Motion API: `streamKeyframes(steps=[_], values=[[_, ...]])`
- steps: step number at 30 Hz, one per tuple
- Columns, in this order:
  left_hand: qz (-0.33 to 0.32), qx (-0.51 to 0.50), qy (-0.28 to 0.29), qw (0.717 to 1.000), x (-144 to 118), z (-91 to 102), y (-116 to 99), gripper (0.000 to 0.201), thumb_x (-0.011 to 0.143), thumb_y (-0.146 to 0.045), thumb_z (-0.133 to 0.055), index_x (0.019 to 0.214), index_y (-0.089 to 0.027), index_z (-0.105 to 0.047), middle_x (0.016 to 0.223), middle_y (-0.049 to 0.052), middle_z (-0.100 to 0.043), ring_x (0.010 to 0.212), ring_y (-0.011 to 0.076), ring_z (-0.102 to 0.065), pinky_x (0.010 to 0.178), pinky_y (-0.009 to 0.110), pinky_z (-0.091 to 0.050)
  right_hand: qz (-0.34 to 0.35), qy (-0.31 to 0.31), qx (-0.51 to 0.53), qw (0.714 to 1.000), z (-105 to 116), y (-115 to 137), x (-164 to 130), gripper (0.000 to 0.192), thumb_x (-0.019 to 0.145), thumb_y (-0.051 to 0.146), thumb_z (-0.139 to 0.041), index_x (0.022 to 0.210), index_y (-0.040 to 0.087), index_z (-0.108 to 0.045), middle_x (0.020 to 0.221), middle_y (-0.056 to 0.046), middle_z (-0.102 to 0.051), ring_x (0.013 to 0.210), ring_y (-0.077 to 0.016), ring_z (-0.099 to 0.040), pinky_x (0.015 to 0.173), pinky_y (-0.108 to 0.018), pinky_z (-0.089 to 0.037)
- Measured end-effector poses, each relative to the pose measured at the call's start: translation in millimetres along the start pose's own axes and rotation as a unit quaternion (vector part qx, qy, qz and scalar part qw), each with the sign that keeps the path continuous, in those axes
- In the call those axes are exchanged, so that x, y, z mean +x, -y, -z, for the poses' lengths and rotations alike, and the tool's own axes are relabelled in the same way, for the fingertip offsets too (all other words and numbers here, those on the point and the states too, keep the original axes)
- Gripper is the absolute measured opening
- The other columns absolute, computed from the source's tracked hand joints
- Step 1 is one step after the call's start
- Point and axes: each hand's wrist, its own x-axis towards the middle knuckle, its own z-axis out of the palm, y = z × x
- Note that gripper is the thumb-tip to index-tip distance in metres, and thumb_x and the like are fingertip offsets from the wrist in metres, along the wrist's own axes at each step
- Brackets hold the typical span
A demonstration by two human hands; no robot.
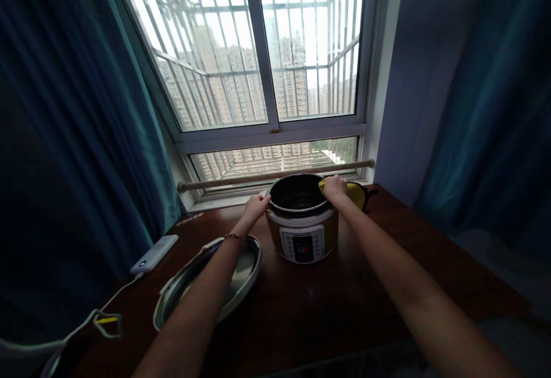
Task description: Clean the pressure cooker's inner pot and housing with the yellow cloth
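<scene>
A round electric cooker (302, 226) stands upright on the dark wooden tabletop (344, 303), near the window. Its body is a short cylinder with a shiny gold-coloured wall, and a white control panel with a dark display faces the person. The top is open, and inside is a dark, smooth inner pot with a thin metal rim.

The left hand (256, 206) rests against the left side of the cooker's rim with the fingers bent around it. The right hand (334, 188) lies on the far right part of the rim and presses a yellow cloth (353, 192) there, fingers closed on it. So the cooker sits between the two hands.

Under the left forearm lies a round metal lid (241, 277), shallow and reflective, just beside the cooker. Further left lies a flat white power bank (154, 253), long and rectangular, with a white cable (86, 323) running toward the tabletop's near edge.
</scene>
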Motion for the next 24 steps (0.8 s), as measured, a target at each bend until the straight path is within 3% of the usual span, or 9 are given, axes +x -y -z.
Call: streamKeyframes(steps=[5,12,24], values=[[0.008,0.013,0.02,1.0,18.8,-4.9,14.4,0.031,0.072,-0.041,-0.056,0.053,-0.016,-0.051,0.047,0.0,-0.054,0.043,0.0103,-0.047,0.044,0.021,-0.034,-0.001,0.046,-0.048,0.998,-7.2,-7.4,12.2,0.031,0.078,0.017,-0.053,0.106,0.009,-0.065,0.103,-0.019,-0.063,0.095,-0.0251,-0.06,0.078,-0.029,-0.045],[0.027,0.0,0.056,0.998,24.4,-3.9,10.6,0.026,0.068,-0.032,-0.057,0.05,-0.016,-0.049,0.043,-0.001,-0.05,0.036,0.0081,-0.039,0.041,0.022,-0.029,0.008,0.085,-0.07,0.994,2.6,-10.2,19.1,0.03,0.073,0.02,-0.058,0.1,0.01,-0.068,0.103,-0.016,-0.065,0.098,-0.0233,-0.06,0.077,-0.024,-0.044],[-0.012,-0.018,-0.006,1.0,31.1,-4.4,14.2,0.022,0.056,-0.032,-0.058,0.043,-0.016,-0.051,0.04,-0.002,-0.044,0.047,0.0115,-0.043,0.046,0.023,-0.028,-0.006,0.078,-0.006,0.997,14.3,-12.2,17.6,0.035,0.07,0.03,-0.062,0.097,0.01,-0.068,0.095,-0.014,-0.067,0.093,-0.0232,-0.061,0.069,-0.023,-0.044]])
